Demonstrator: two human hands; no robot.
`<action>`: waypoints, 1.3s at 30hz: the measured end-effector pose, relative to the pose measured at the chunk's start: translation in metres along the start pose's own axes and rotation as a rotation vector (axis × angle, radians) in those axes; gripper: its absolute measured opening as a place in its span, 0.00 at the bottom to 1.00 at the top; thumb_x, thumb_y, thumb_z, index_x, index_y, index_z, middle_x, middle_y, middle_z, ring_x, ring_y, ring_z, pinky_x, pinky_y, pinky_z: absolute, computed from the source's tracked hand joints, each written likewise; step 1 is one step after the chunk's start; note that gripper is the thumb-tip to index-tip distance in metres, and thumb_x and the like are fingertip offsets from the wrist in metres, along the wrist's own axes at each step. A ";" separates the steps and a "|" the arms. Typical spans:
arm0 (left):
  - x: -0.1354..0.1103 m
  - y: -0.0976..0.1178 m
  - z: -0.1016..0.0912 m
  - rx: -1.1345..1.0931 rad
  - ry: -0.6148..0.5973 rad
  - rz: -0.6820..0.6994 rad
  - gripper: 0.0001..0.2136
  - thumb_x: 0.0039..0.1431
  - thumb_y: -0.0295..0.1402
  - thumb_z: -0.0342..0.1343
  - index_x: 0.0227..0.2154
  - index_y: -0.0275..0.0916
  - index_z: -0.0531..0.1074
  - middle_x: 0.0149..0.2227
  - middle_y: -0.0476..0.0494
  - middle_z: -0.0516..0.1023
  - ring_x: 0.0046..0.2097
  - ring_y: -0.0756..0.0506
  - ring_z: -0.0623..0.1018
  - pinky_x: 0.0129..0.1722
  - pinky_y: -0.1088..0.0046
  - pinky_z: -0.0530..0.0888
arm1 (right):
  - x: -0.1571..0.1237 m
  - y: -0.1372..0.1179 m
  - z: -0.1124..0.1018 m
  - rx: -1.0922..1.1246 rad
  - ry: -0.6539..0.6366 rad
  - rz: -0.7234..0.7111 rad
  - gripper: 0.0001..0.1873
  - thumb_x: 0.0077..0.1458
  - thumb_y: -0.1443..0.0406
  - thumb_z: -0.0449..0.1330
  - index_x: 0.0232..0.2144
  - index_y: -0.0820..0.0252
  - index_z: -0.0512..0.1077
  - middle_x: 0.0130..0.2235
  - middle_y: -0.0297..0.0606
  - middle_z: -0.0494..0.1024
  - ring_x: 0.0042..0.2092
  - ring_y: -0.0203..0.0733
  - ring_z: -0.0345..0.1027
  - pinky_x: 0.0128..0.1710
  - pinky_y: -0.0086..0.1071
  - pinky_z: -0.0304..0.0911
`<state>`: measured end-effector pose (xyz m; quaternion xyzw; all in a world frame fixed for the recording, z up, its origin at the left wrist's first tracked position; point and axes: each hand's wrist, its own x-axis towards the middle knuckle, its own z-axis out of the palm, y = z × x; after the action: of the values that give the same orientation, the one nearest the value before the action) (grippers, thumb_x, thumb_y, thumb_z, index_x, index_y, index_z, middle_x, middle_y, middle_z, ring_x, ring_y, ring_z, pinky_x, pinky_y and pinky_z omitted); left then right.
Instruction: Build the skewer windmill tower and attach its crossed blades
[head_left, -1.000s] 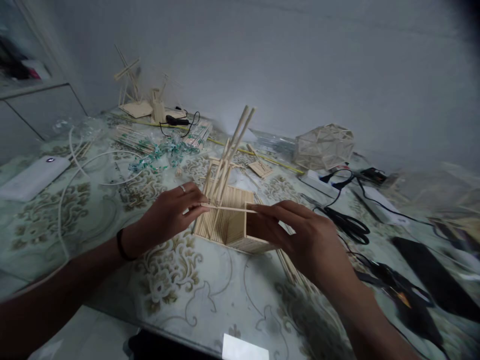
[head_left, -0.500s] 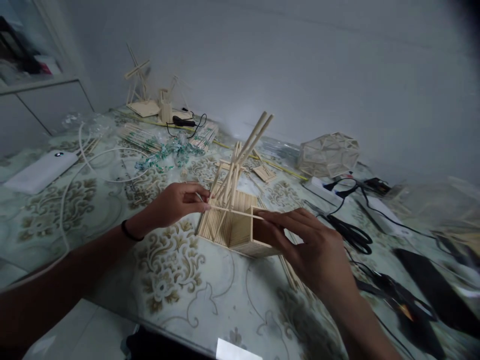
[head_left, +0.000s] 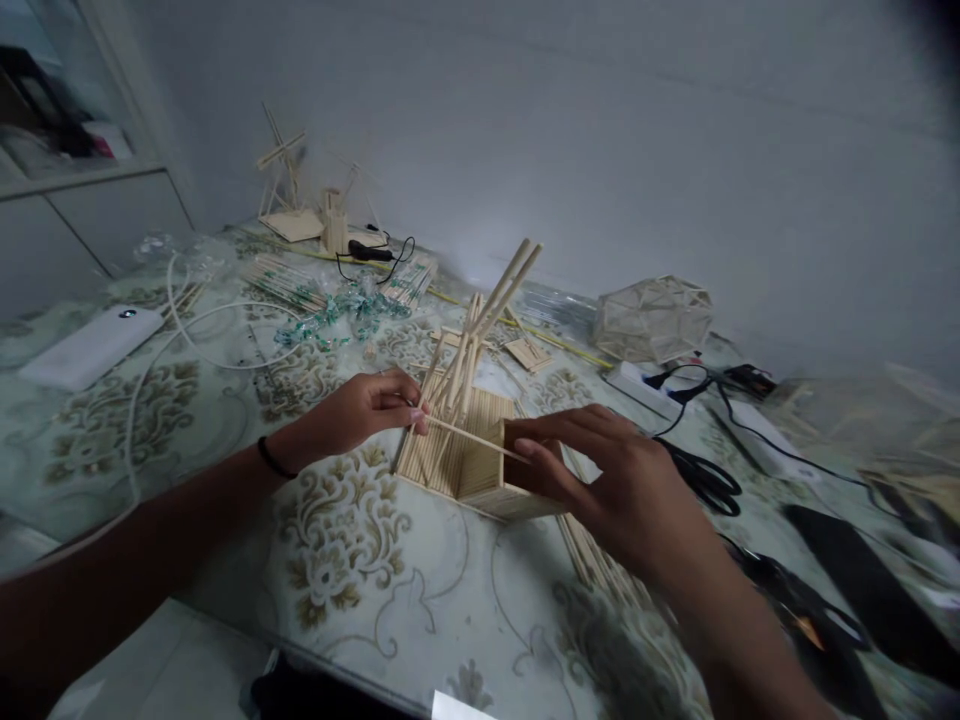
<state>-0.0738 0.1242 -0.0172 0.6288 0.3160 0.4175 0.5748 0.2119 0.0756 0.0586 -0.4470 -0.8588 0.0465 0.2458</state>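
Observation:
My left hand (head_left: 379,408) pinches the left end of a thin wooden stick (head_left: 472,437) between thumb and fingertips. At the stick's other end is my right hand (head_left: 600,465), thumb against it, fingers bent over an open box of sticks (head_left: 481,478); the exact grip is partly hidden. The stick slants down to the right, in front of the model. That box stands on a flat base of joined sticks (head_left: 429,462), beside an upright frame of crossed sticks (head_left: 466,365) with two long sticks pointing up.
Loose sticks (head_left: 600,560) lie under my right arm. A white power bank (head_left: 90,345) and its cable are at left, with stick bundles (head_left: 285,280) and plastic wrappers (head_left: 352,310) behind. A geometric stick frame (head_left: 654,318), power strip (head_left: 645,390) and black cables (head_left: 705,478) lie right.
The stick's right end has dipped, so it slants more. My right hand's fingers have shifted over the box opening. The view has moved slightly.

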 end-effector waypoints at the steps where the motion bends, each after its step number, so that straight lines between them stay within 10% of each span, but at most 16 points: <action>1: 0.000 0.000 0.000 0.009 0.004 -0.007 0.09 0.59 0.36 0.65 0.32 0.37 0.74 0.36 0.48 0.79 0.40 0.46 0.84 0.47 0.68 0.78 | 0.006 -0.005 -0.003 0.027 0.033 0.033 0.14 0.68 0.57 0.58 0.42 0.56 0.81 0.41 0.42 0.84 0.41 0.47 0.76 0.43 0.40 0.68; 11: 0.000 0.000 0.001 0.065 0.026 -0.005 0.09 0.59 0.37 0.66 0.36 0.37 0.77 0.40 0.47 0.78 0.41 0.46 0.83 0.47 0.67 0.79 | 0.064 -0.050 0.007 0.415 -0.121 0.282 0.23 0.60 0.47 0.62 0.26 0.60 0.76 0.22 0.30 0.71 0.24 0.33 0.58 0.25 0.29 0.51; 39: -0.001 -0.002 -0.002 0.077 0.008 -0.054 0.09 0.59 0.38 0.66 0.35 0.38 0.77 0.38 0.47 0.81 0.44 0.45 0.84 0.47 0.69 0.77 | 0.048 -0.029 0.027 0.125 -0.228 0.233 0.04 0.58 0.64 0.67 0.34 0.57 0.82 0.34 0.37 0.83 0.33 0.39 0.73 0.34 0.31 0.61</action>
<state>-0.0758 0.1246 -0.0196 0.6402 0.3511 0.3917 0.5599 0.1548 0.0993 0.0622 -0.5193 -0.8189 0.1785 0.1671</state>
